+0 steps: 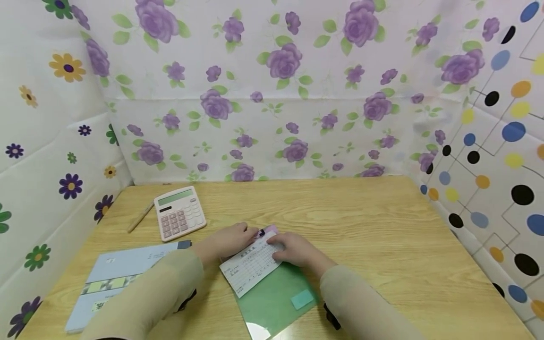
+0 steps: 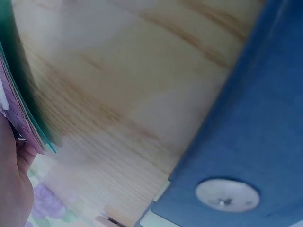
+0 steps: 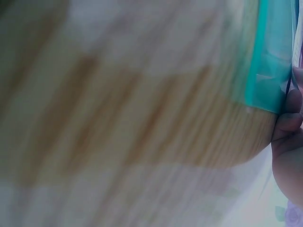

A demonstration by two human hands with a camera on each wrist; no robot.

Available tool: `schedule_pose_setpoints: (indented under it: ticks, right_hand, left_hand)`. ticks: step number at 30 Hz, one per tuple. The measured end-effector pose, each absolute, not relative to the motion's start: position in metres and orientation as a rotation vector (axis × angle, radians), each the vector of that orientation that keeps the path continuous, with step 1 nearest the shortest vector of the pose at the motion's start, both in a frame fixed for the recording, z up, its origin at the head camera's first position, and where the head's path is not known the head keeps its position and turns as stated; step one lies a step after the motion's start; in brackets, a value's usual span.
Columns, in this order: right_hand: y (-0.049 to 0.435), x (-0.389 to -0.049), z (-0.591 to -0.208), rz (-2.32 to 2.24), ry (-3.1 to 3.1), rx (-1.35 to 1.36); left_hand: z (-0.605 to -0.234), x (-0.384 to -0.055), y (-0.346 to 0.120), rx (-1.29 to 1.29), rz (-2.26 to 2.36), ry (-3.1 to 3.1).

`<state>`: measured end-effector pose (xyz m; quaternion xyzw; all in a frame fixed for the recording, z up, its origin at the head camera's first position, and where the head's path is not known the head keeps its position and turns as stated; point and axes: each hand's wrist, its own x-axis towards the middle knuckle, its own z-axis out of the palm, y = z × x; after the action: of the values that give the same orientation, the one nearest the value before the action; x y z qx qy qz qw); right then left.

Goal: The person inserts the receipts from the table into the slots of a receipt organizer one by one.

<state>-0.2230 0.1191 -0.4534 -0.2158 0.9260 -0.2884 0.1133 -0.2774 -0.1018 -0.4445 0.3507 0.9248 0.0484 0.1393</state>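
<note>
A white printed form (image 1: 250, 267) lies at a slant over a translucent green folder (image 1: 272, 295). Purple paper (image 1: 271, 229) and a small black clip (image 1: 261, 233) show at its top edge. My left hand (image 1: 231, 241) grips the form's upper left side near the clip. In the left wrist view, that hand (image 2: 14, 175) pinches the pink-purple paper stack (image 2: 21, 109), its fingers partly hidden. My right hand (image 1: 295, 250) holds the form's right end, over the folder. In the right wrist view, the right hand (image 3: 289, 137) is at the folder's corner (image 3: 270, 90).
A pink calculator (image 1: 180, 212) and a brown pen (image 1: 141, 216) lie at the back left of the wooden table (image 1: 361, 226). A light blue file case (image 1: 123, 264) sits left, partly under my left sleeve. Patterned cloth (image 1: 272, 118) hangs behind the table.
</note>
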Motion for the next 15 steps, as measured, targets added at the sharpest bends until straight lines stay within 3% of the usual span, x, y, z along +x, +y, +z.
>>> schedule_pose_setpoints:
  ticks: [6, 15]
  right_hand:
    - [0.1147, -0.2233, -0.4528, -0.801, 2.738, -0.629]
    - [0.1118, -0.2247, -0.4539, -0.766, 2.793, -0.576]
  left_hand:
    - [-0.4451, -0.2748, -0.1059, 1.178, 0.037, 2.713]
    - [-0.4443, -0.2761, -0.1031, 1.196, 0.021, 2.712]
